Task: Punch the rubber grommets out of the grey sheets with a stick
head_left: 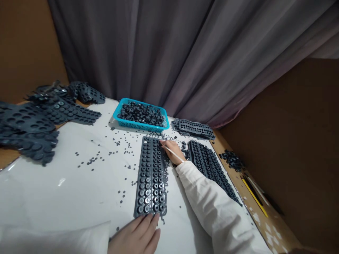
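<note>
A dark grey moulded rubber sheet (pixel 151 176) with rows of round raised plugs lies lengthwise on the white tabletop. My left hand (pixel 136 234) rests at its near edge, fingers stretched out and fingertips touching the sheet. At the far right corner of the sheet, my right hand (pixel 173 151) is closed around a thin white stick (pixel 173 153). The stick's tip is near the far plugs; the exact contact is too small to make out. Small dark discs (pixel 92 160) are scattered on both sides of the sheet.
A blue basket (pixel 140 126) full of small dark rubber parts stands behind the sheet. More sheets (pixel 209 165) and a perforated stack (pixel 194 127) lie right. Torn perforated sheets (pixel 29 118) pile up left. A yellow tool (pixel 255 197) lies on the right edge; a grey curtain (pixel 164 53) hangs behind.
</note>
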Available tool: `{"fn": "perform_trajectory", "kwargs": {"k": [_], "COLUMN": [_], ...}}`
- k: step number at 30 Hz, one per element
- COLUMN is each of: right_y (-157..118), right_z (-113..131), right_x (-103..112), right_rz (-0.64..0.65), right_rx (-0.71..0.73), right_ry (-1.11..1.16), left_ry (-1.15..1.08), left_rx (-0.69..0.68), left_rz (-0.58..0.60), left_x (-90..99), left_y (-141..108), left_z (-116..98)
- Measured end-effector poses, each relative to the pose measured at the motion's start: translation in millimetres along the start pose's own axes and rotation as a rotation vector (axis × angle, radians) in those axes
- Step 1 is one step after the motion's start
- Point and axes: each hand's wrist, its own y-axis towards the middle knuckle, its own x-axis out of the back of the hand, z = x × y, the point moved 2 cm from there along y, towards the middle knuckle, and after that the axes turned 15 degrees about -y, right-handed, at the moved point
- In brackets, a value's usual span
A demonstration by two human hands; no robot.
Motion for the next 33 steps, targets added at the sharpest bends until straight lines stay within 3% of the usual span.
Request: {"fn": "perform_trajectory", "kwargs": {"k": [8, 15, 20, 33], "right_y": [2, -4, -3, 11], "right_z": [-11, -8, -9, -7], "right_x": [2, -3, -3, 3], "right_rz": [-0.101, -0.07, -0.06, 0.048], "right_rx": [-0.114, -0.083, -0.065, 0.04], "right_ry": [-0.02, 0.07, 0.078, -0.086], "left_ry": [-0.016, 0.014, 0.01, 0.044], "left_rx": [0.0, -0.012, -0.018, -0.036], "left_rz": [-0.049, 0.046, 0.035, 0.094], "left_x": [4.4, -1.5, -4.1, -4.2], "left_y": [4, -1, -4, -5], "left_z": [1, 0, 0, -1]}}
